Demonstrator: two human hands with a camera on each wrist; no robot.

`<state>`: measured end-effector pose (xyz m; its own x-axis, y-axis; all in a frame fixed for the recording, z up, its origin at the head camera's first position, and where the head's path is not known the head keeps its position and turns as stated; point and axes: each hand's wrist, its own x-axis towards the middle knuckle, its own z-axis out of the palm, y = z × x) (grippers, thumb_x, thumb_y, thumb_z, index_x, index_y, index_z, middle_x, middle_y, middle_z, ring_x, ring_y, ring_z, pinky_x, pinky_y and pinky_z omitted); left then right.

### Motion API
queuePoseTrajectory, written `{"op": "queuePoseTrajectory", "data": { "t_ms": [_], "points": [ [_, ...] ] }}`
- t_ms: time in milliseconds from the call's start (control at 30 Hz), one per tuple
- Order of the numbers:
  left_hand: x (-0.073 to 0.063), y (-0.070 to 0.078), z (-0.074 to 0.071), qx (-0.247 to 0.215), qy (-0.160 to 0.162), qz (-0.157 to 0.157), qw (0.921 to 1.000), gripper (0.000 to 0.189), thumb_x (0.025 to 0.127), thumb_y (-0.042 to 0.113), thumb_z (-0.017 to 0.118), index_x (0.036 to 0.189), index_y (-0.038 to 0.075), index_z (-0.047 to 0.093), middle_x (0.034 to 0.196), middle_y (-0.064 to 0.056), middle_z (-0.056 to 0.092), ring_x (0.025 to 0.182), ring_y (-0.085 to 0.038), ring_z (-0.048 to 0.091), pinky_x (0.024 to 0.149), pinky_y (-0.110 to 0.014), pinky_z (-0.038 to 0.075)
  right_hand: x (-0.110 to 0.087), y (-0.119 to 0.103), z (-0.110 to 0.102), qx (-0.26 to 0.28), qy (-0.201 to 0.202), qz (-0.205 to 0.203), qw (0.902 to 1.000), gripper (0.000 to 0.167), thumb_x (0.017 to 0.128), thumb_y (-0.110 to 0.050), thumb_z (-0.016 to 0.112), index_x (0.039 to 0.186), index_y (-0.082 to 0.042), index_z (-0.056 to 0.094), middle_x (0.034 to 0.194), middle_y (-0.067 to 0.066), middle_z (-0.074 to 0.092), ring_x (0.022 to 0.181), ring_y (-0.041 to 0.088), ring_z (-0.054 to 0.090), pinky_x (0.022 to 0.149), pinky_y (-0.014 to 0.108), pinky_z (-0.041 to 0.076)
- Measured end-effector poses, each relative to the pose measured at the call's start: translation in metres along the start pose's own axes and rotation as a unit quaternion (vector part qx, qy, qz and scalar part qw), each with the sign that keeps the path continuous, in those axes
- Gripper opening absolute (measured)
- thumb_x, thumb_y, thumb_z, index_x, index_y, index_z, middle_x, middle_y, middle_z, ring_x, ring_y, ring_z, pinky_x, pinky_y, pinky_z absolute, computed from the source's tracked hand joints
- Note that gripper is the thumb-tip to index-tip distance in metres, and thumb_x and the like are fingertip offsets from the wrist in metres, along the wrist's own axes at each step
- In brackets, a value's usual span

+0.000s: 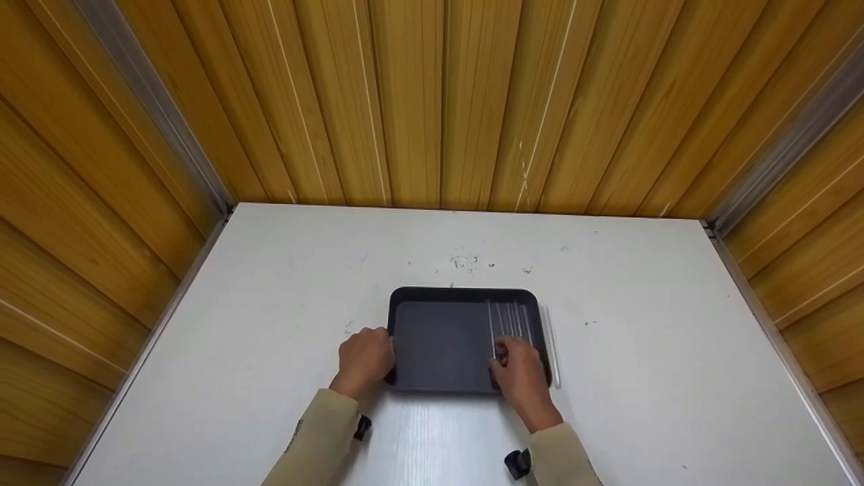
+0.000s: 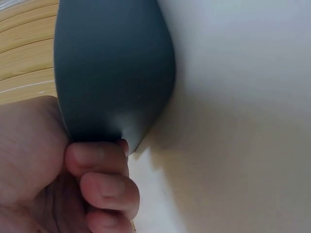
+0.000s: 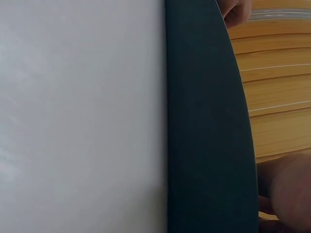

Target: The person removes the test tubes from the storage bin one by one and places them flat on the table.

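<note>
A dark grey rectangular tray (image 1: 439, 351) lies on the white table, and my left hand (image 1: 366, 356) grips its left side near the front corner. In the left wrist view, curled fingers (image 2: 104, 189) hold the tray's corner wall (image 2: 112, 68). My right hand (image 1: 521, 374) is over the tray's right front part, thumb and forefinger pinching the near end of a thin clear rod (image 1: 491, 324). Several similar clear rods (image 1: 514, 317) lie side by side to the right of it, running front to back, partly hidden by the hand. The right wrist view mostly shows the tray's front wall (image 3: 209, 121).
Another clear rod (image 1: 553, 351) lies on the white table (image 1: 641, 324) just outside the tray's right wall. Yellow wood-look panels (image 1: 445, 101) close off the back and both sides. Small dark marks dot the tabletop behind the tray.
</note>
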<state>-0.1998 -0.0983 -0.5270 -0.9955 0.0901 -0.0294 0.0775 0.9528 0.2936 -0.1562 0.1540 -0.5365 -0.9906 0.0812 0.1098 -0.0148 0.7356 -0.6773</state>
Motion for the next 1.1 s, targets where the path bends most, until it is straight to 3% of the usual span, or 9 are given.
{"op": "queuePoseTrajectory", "data": {
  "t_ms": [367,533,700,1100],
  "points": [
    [-0.0002,0.0,0.0007,0.003,0.002,0.002,1.0,0.027,0.094,0.023,0.058,0.077,0.004,0.067,0.068,-0.01,0.065,0.055,-0.022,0.057,0.049,-0.04,0.044,-0.0032,-0.003,0.0055,-0.059,0.022,-0.059,0.9963,0.026,0.076,0.005,0.075,0.1,0.004,0.066,0.09,0.014,0.066,0.086,0.027,0.065,0.074,0.04,0.053],
    [-0.001,0.0008,-0.0012,0.014,0.006,0.005,0.9999,0.028,0.094,0.024,0.057,0.076,0.004,0.066,0.069,-0.012,0.066,0.058,-0.027,0.062,0.049,-0.041,0.046,-0.0018,-0.0017,0.0088,-0.077,0.031,-0.08,0.9933,0.017,0.076,0.006,0.074,0.092,0.003,0.067,0.086,0.014,0.066,0.084,0.028,0.066,0.072,0.041,0.053],
    [-0.0009,0.001,-0.0013,0.009,0.013,0.007,0.9998,0.027,0.093,0.022,0.058,0.075,0.004,0.066,0.069,-0.013,0.066,0.058,-0.027,0.062,0.049,-0.042,0.046,0.0001,-0.0016,0.0086,-0.056,0.033,-0.075,0.995,0.014,0.076,0.008,0.07,0.088,0.003,0.066,0.079,0.012,0.065,0.077,0.023,0.063,0.065,0.037,0.051],
    [0.0,0.0008,-0.0017,0.003,-0.008,-0.002,1.0,0.026,0.094,0.023,0.058,0.078,0.004,0.067,0.072,-0.012,0.066,0.059,-0.024,0.061,0.051,-0.041,0.046,-0.0019,-0.0009,0.0034,-0.019,0.033,-0.032,0.9988,0.021,0.08,0.005,0.068,0.1,0.002,0.067,0.083,0.008,0.065,0.073,0.015,0.058,0.064,0.032,0.048]
  ]
}}
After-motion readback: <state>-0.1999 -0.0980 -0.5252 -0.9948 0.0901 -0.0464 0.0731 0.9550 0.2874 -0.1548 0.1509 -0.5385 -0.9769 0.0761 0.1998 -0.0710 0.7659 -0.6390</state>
